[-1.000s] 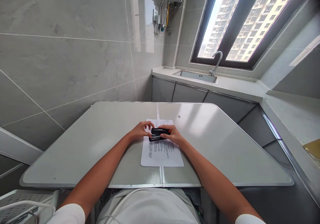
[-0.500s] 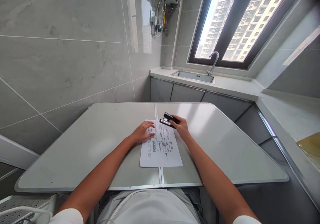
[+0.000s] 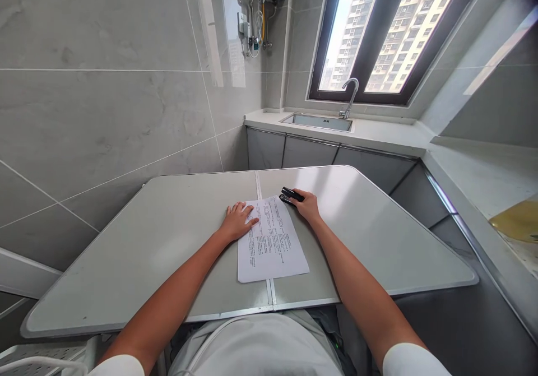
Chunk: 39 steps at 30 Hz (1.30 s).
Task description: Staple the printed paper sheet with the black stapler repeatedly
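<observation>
Printed paper (image 3: 273, 244) lies on the light folding table (image 3: 357, 253), across its centre seam. My left hand (image 3: 239, 222) rests with fingers spread on the paper's upper left edge. In my right hand (image 3: 308, 205) is a black stapler (image 3: 291, 195), gripped from the right. Its jaw end points left and sits at the paper's top right corner. Whether the paper's corner lies between the jaws cannot be made out.
Beyond the table a counter holds a sink (image 3: 317, 121) with a tall faucet (image 3: 351, 97) under a window. A yellowish object (image 3: 516, 221) lies on the right-hand counter. A white perforated rack (image 3: 46, 356) stands at lower left, below the table edge.
The stapler has moved from above the paper rightward to its top right corner. My left hand has shifted slightly left and lies flatter. The camera view has tilted a little.
</observation>
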### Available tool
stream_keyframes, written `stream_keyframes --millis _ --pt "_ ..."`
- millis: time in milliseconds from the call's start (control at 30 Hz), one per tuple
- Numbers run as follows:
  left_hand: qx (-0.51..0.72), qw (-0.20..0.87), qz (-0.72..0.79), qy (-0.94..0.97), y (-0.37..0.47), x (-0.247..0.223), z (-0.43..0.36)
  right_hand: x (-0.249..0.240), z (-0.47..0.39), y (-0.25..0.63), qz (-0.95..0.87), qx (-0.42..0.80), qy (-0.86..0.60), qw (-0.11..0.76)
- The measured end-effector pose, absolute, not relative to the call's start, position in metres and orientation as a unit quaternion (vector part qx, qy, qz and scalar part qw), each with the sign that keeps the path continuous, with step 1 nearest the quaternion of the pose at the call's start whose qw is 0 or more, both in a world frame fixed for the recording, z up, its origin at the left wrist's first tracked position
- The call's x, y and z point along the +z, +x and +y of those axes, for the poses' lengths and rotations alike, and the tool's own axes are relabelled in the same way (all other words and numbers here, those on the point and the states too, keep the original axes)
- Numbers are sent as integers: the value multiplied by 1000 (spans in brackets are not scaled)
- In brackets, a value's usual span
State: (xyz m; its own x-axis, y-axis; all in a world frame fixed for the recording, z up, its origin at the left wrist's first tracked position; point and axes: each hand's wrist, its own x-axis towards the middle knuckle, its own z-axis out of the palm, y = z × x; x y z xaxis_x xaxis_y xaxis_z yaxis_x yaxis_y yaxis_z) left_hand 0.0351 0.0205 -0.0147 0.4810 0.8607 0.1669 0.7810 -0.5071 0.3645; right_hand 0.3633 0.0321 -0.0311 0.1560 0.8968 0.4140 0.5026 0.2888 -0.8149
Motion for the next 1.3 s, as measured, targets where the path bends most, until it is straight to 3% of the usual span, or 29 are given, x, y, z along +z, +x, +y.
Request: stream_keyframes --millis 200,400,1100,1300 --pt "201 108 465 855 33 -14 23 -27 26 349 -599 272 -539 527" --pt "211 176 381 883 27 -11 25 -25 24 347 -604 270 -539 521" --pt "245 247 312 884 20 -2 20 -12 16 372 -674 387 -476 411" --pt "212 206 289 911 21 -2 19 -8 11 357 -713 284 -484 419"
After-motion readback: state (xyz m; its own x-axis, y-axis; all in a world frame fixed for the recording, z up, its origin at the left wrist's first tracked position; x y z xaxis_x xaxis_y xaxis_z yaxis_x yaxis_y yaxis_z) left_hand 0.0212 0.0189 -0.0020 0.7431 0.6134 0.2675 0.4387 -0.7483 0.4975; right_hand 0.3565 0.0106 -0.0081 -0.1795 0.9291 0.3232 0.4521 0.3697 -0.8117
